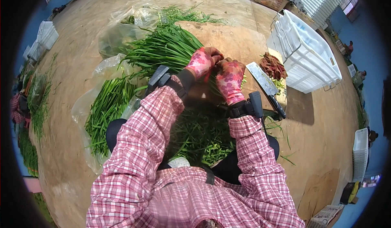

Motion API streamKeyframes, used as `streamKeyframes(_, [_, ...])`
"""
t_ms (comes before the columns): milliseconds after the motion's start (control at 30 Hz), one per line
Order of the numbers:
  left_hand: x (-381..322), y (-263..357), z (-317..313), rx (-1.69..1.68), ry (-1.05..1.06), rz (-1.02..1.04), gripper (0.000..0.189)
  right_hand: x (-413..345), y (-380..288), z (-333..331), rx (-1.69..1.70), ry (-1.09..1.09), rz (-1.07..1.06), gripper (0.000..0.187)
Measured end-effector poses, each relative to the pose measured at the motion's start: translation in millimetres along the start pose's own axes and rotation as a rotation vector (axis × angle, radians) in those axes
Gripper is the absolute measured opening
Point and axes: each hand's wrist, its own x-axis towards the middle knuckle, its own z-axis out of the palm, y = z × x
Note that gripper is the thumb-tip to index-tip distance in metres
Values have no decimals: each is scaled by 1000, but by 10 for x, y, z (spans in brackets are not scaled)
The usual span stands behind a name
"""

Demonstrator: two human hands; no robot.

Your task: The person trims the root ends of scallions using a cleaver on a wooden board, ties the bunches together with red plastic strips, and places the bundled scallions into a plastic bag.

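My left hand (pixel 205 61) and my right hand (pixel 230 78), both in pink flowered gloves, meet over the stem end of a bunch of long green leafy vegetable, perhaps garlic chives (pixel 171 47). A bit of red shows beneath the left hand. The fingers are curled and partly hidden, so I cannot tell exactly what each one grips. The bunch lies on a wooden board (pixel 226 35), its leaves pointing left. A cleaver (pixel 263 80) with a black handle lies at the board's right side, beside a crumpled brown-red cloth or bundle of ties (pixel 272 65).
White plastic crates (pixel 308 51) stand right of the board. More greens (pixel 110 109) lie in clear plastic bags (pixel 119 38) at left. Loose trimmings (pixel 201 133) lie between my knees. Another person (pixel 18 106) sits at the far left.
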Motion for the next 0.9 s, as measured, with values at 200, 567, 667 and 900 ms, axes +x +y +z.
streamKeyframes(200, [-136, 127, -86, 209, -297, 110, 44, 64, 101, -33, 292, -156, 394, 18])
streamKeyframes(567, [-57, -50, -16, 141, -107, 139, 33, 333, 193, -227, 253, -302, 446, 23])
streamKeyframes(667, [-36, -174, -58, -200, -145, 167, 36, 287, 196, -235, 85, -217, 256, 15])
streamKeyframes(900, [274, -35, -134, 53, -186, 45, 39, 51, -168, -78, -91, -26, -291, 18])
